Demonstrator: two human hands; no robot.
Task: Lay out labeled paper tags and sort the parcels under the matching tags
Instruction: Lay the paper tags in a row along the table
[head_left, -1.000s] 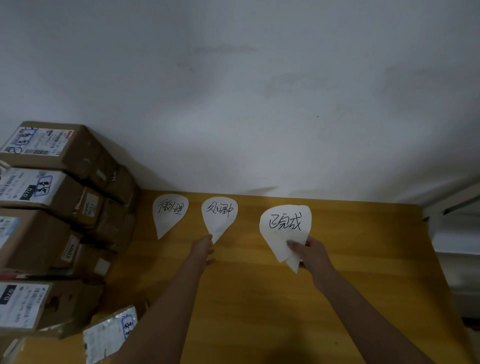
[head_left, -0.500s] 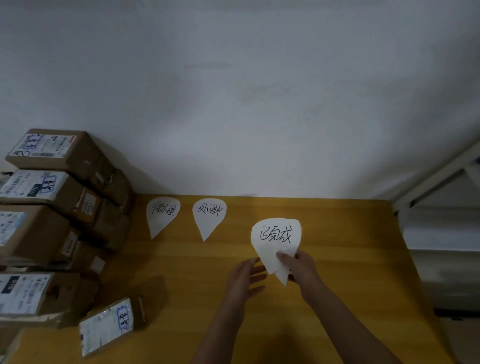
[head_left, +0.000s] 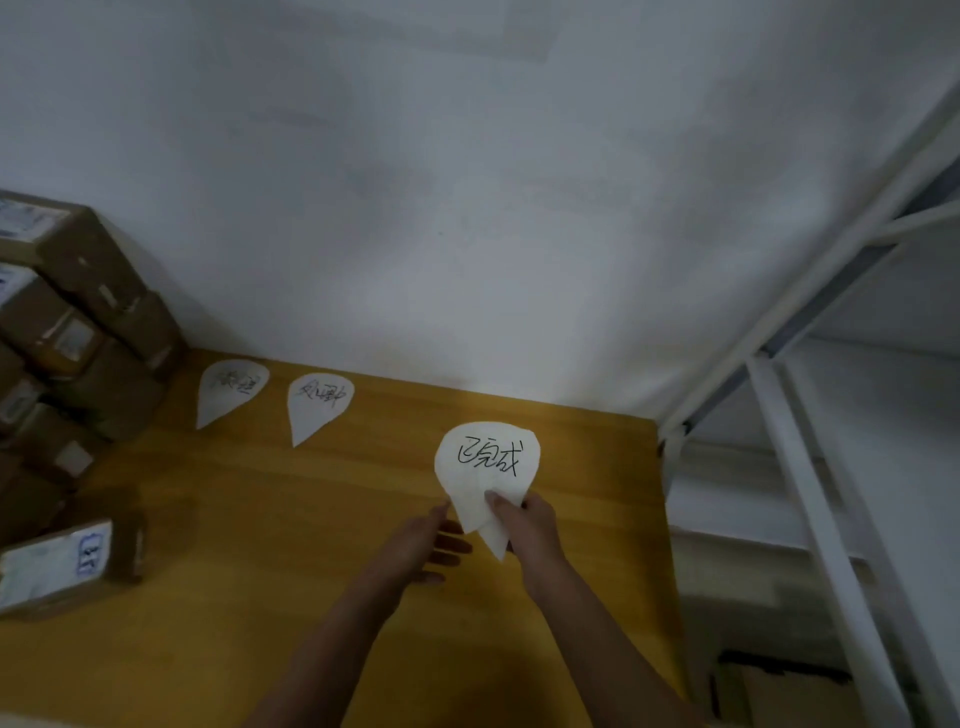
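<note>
Right of centre, the right hand (head_left: 524, 525) pinches the held tags (head_left: 485, 462) by their pointed lower end, thumb on top. There are at least two sheets, since a second tip shows below the written one. The bundle's long axis runs from that tip up the frame to its rounded head, leaning slightly left, and it is lifted a little off the table (head_left: 260, 519). The left hand (head_left: 421, 545) lies just lower left of the bundle, fingers straight and spread, holding nothing. Its forefinger reaches the sheets' lower left edge, though I cannot tell if it touches. Two tags already lie flat at the table's far edge, the first tag (head_left: 231, 389) and the second tag (head_left: 318, 402) side by side, tips pointing down the frame. The free spot in that row is up and left of the bundle, so the left hand looks better placed to peel off the top sheet and carry it there. The parcels (head_left: 67, 338) are stacked at far left, unsorted.
</note>
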